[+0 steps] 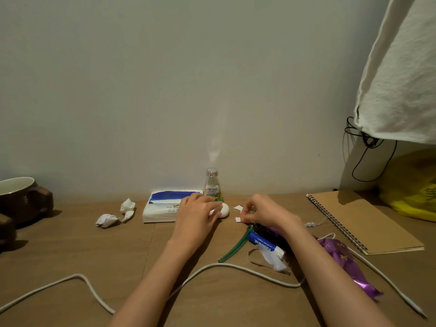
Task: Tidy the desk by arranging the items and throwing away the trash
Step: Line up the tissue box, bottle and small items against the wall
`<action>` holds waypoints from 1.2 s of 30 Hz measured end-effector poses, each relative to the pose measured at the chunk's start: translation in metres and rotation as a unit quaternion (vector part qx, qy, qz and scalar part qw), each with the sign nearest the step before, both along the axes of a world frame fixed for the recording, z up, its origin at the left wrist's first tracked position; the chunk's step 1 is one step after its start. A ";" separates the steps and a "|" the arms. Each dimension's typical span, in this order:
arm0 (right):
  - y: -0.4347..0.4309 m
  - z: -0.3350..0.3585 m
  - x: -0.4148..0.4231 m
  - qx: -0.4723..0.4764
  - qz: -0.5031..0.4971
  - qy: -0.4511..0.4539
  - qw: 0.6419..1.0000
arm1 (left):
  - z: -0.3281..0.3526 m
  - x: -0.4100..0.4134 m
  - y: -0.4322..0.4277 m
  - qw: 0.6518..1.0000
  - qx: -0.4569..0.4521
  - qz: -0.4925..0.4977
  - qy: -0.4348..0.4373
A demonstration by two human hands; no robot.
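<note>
1. Front of desk [70,244]: a white cable [236,266] runs across it, passing under both forearms.
2. Right of the cable: a purple wrapper [342,258], a torn white wrapper [273,259], a blue lip-balm tube [263,243] and a green strip [233,246] lie close together.
3. Left hand [198,215]: palm down, fingers relaxed and spread, tips resting on a white oval object [225,211].
4. Right hand [262,212]: fingers curled, tips drawn together beside two paper scraps [237,219]. It cannot be determined whether a scrap is pinched.
5. Left of the hands: a tissue pack [162,208], then crumpled tissues [107,219].
6. Far right: a spiral notebook [363,223].
7. Against the wall: a small bottle [211,185], upright. Far left: a brown mug [21,197].
</note>
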State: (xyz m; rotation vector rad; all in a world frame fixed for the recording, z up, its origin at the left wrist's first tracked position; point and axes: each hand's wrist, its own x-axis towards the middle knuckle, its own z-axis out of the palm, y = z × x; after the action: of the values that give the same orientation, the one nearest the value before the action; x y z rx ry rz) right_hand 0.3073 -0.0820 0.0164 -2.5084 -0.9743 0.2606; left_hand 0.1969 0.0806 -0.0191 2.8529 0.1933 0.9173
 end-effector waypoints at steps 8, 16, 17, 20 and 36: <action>0.000 -0.001 0.001 -0.022 0.000 -0.001 1.000 | 0.038 -0.040 0.057 0.982 -0.146 0.103 -0.058; 0.002 -0.002 0.001 -0.009 0.007 0.005 1.000 | 0.013 -0.079 0.150 0.946 -0.211 0.240 0.047; 0.002 -0.003 0.001 -0.004 0.006 0.004 1.000 | 0.010 -0.080 0.151 0.946 -0.218 0.232 0.052; 0.001 -0.004 0.003 0.013 0.002 0.004 1.000 | 0.003 -0.079 0.151 0.945 -0.228 0.228 0.060; 0.012 0.017 -0.013 0.128 0.026 0.065 0.989 | 0.064 -0.091 0.116 0.951 -0.263 0.133 -0.088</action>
State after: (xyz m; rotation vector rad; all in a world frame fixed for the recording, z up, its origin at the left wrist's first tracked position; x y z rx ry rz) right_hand 0.2948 -0.0700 0.0337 -2.2077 -0.9572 0.2924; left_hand 0.1058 0.1962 0.0452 2.2733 0.6995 0.9806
